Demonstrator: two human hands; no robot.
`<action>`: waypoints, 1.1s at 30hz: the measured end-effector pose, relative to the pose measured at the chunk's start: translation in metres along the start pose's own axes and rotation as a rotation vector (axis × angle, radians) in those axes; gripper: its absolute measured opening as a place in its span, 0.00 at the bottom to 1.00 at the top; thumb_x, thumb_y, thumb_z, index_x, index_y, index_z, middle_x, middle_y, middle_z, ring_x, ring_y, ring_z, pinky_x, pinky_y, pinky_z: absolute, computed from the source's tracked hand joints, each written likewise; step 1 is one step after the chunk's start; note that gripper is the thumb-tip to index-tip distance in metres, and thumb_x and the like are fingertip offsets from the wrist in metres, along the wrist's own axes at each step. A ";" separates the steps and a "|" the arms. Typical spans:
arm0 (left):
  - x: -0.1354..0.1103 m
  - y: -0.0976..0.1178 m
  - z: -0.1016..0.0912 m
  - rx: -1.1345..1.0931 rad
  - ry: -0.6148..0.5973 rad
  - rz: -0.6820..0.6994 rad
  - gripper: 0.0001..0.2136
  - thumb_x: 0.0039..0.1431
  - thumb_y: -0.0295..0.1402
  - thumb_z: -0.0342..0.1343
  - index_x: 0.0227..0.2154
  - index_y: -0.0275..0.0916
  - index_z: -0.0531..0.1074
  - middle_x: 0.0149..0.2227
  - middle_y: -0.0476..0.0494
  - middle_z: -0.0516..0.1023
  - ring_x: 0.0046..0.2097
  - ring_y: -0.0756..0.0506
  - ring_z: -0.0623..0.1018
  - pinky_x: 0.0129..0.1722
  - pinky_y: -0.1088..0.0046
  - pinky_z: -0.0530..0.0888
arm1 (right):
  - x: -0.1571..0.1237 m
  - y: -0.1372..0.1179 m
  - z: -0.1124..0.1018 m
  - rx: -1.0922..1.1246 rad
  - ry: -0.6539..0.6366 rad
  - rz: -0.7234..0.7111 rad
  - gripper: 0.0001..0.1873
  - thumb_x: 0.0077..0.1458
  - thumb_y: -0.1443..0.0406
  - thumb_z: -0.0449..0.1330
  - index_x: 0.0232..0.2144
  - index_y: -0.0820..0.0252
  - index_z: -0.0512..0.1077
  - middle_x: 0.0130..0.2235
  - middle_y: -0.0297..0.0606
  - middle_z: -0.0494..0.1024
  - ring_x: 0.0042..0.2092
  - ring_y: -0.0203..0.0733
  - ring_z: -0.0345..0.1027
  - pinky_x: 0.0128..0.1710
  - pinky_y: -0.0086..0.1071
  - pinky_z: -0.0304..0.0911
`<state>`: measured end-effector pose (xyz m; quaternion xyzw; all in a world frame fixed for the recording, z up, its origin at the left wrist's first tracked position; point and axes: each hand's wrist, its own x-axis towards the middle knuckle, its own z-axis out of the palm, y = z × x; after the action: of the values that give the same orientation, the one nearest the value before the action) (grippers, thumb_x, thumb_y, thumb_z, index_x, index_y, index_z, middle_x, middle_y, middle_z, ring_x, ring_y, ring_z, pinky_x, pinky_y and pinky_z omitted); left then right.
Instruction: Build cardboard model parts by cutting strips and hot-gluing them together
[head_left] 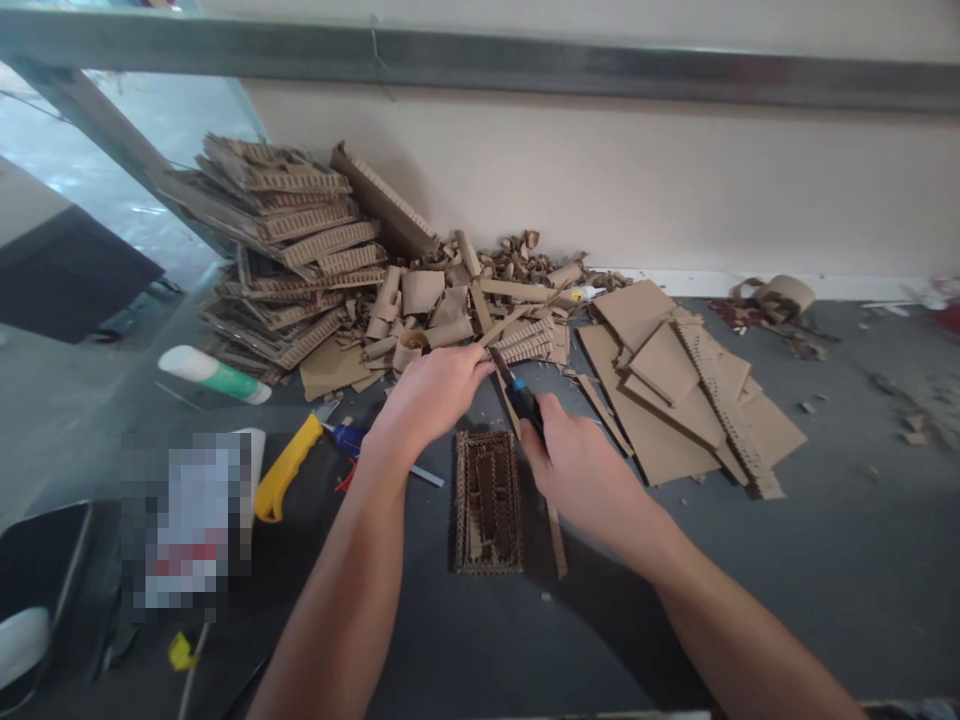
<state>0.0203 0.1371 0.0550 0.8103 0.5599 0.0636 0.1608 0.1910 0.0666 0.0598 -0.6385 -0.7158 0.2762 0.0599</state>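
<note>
Right hand (577, 465): clenched on blue-black knife (523, 398), just beyond the layered cardboard block (487, 500).
Left hand (431, 390): pinching the far end of cardboard strip (556, 540), which runs along the block's right side.
Yellow cutter (285, 470): left of block.

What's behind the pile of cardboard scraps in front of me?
The beige wall and a white strip along its foot. The scraps cover that strip's left part, so what lies there cannot be seen.
</note>
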 end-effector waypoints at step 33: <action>0.004 -0.006 0.015 -0.341 0.039 -0.002 0.06 0.70 0.36 0.44 0.41 0.41 0.62 0.32 0.47 0.79 0.31 0.46 0.75 0.34 0.70 0.68 | -0.001 -0.001 0.008 -0.081 0.014 0.023 0.07 0.67 0.66 0.45 0.39 0.61 0.61 0.28 0.40 0.74 0.24 0.40 0.65 0.23 0.32 0.39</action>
<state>0.0206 0.1399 0.0384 0.7694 0.5446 0.1732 0.2854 0.1865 0.0629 0.0534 -0.6506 -0.7186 0.2430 0.0360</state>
